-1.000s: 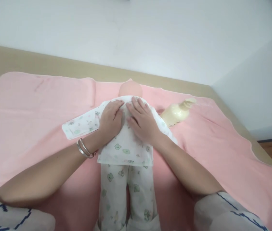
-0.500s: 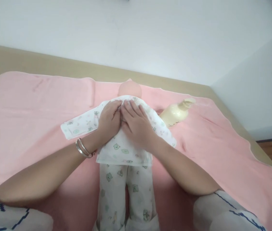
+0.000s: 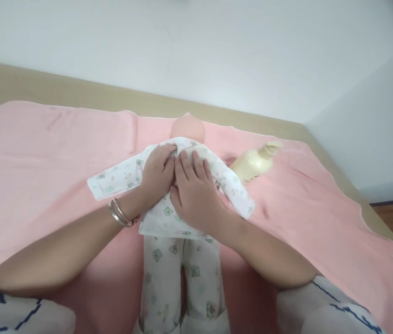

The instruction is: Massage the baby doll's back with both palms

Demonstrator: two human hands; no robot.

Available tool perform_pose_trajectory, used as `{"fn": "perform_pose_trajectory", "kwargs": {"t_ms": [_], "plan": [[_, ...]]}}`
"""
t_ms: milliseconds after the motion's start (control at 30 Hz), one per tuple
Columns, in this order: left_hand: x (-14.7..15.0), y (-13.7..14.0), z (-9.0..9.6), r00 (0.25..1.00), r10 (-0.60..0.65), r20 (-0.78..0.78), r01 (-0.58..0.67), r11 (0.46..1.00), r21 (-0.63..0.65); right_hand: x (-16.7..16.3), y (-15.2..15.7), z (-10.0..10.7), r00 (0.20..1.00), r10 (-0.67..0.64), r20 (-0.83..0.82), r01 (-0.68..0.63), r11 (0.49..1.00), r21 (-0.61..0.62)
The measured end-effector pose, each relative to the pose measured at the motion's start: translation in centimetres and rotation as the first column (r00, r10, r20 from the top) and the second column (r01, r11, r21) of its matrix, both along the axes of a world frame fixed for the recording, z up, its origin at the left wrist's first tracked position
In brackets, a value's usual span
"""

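A doll lies on its back, wearing a white long-sleeved baby shirt (image 3: 168, 215) and matching white baby trousers (image 3: 196, 273), both printed with small green animals. Its bald pinkish head (image 3: 187, 127) shows beyond the collar. My left hand (image 3: 157, 171) rests on the chest, its fingers bunched together at the shirt front; the fingertips are partly hidden. Beside it, almost touching, my right hand (image 3: 198, 192) lies flat on the right side of the shirt, fingers spread a little and thumb apart.
A pale yellow pump bottle (image 3: 254, 162) lies tilted by the doll's sleeve on the right. Beneath everything spreads a pink blanket (image 3: 53, 148) on a tan surface (image 3: 88, 90). A white wall (image 3: 182, 51) stands behind.
My right hand has slid slightly down and to the right, its thumb now in view. The right sleeve and shirt front have shifted a little. My left hand stays in place.
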State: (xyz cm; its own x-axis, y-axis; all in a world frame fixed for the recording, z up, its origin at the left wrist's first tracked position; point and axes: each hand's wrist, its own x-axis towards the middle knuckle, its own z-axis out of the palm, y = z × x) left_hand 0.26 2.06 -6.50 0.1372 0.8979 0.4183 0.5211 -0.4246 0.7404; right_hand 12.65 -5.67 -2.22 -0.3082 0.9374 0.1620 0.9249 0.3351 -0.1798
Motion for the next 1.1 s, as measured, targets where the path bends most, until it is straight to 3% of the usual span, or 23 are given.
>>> {"fn": "perform_pose_trajectory", "kwargs": {"t_ms": [100, 233, 433, 600, 700, 867, 1000, 1100], "plan": [[0.1, 0.1, 0.0, 0.999, -0.008, -0.042, 0.008, 1.0, 0.001, 1.1, 1.7, -0.1, 0.997, -0.03, -0.069, 0.027, 0.999, -0.047], [0.2, 0.3, 0.5, 0.98, -0.002, -0.199, -0.001, 1.0, -0.015, 3.1, 4.5, -0.2, 0.972, -0.166, -0.164, 0.148, 0.982, -0.117], [0.2, -0.8, 2.5, 0.897, -0.079, -0.434, 0.053, 0.996, -0.071, 4.4, 6.1, -0.2, 0.942, -0.313, -0.123, 0.29, 0.941, -0.173], [1.2, -3.5, 2.9, 0.863, -0.07, -0.501, 0.103, 0.994, 0.039, 4.4, 6.2, -0.3, 0.957, -0.284, -0.066, 0.272, 0.951, -0.149], [1.3, -4.3, 3.3, 0.862, -0.138, -0.488, 0.148, 0.989, -0.018, 4.2, 5.6, -0.2, 0.966, -0.258, -0.011, 0.255, 0.96, -0.116], [0.3, -1.7, 4.0, 0.922, -0.191, -0.336, 0.143, 0.976, -0.162, 2.7, 2.5, 0.1, 0.99, -0.124, 0.063, 0.125, 0.992, -0.002], [-0.5, 1.0, 3.1, 0.955, -0.147, -0.256, 0.103, 0.979, -0.178, 1.5, 0.6, 0.2, 0.998, -0.051, 0.036, 0.05, 0.998, 0.036], [-0.3, 1.0, 2.4, 0.945, -0.096, -0.314, 0.063, 0.992, -0.113, 1.8, 1.2, 0.2, 0.998, -0.06, -0.019, 0.06, 0.998, -0.001]]}}
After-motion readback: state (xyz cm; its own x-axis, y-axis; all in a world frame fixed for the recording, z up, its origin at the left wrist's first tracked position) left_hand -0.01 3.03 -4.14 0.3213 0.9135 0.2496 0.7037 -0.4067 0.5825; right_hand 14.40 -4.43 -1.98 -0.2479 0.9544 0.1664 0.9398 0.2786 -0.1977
